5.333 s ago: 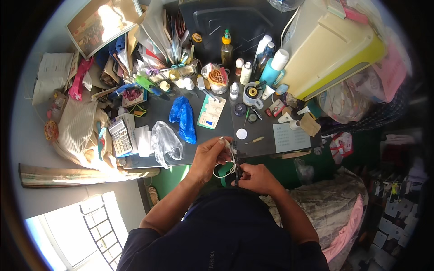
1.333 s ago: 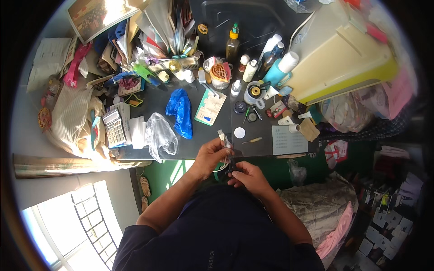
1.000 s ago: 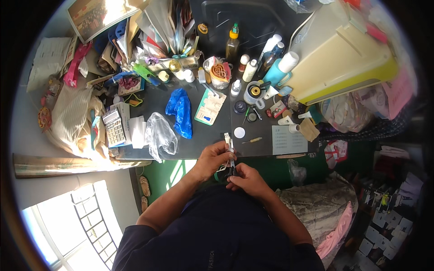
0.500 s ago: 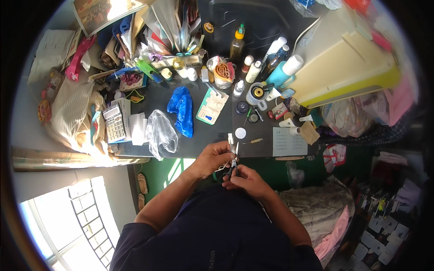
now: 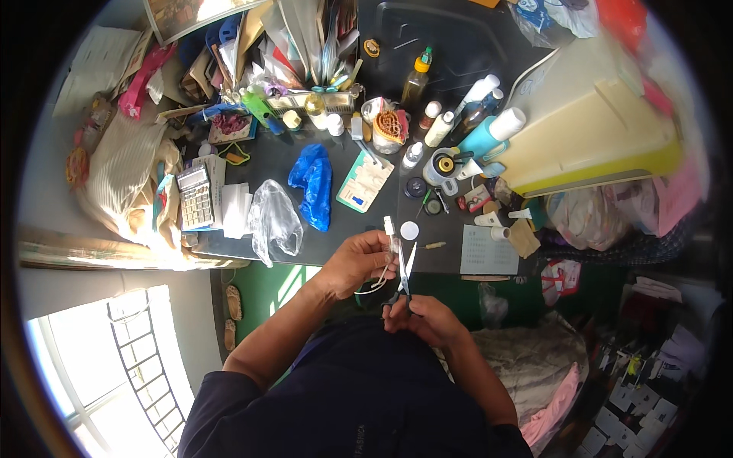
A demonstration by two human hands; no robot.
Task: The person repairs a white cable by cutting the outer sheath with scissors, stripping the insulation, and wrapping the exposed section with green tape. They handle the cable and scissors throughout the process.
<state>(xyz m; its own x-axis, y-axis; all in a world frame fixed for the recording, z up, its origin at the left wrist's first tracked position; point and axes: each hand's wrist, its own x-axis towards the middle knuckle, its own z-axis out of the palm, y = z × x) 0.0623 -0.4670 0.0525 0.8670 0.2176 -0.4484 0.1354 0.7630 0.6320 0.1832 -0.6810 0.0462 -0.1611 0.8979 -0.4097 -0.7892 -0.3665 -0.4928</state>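
Over the desk's front edge, my left hand (image 5: 357,263) pinches a white cable (image 5: 372,289) near its end. Its flat white plug (image 5: 389,224) points up past my fingertips, and the cable loops down below the hand. To the right and a little lower, my right hand (image 5: 429,319) is closed round the dark handles of a pair of scissors (image 5: 406,276). The blades point away from me and stand apart, beside my left fingertips; whether they touch the cable I cannot tell. A white round disc (image 5: 409,230) lies on the desk just beyond the blades.
On the black desk (image 5: 347,229) lie a clear plastic bag (image 5: 275,221), a blue bag (image 5: 311,191), a calculator (image 5: 196,200) and a printed sheet (image 5: 489,249). Several bottles stand farther back, near a cream-coloured bin (image 5: 592,114). A thin pointed tool (image 5: 434,246) lies near the front edge.
The scissors have opened wider and drawn back from the cable, my right hand shifting slightly down and right. More of the cable's loop shows below my left hand. The view has shifted slightly.
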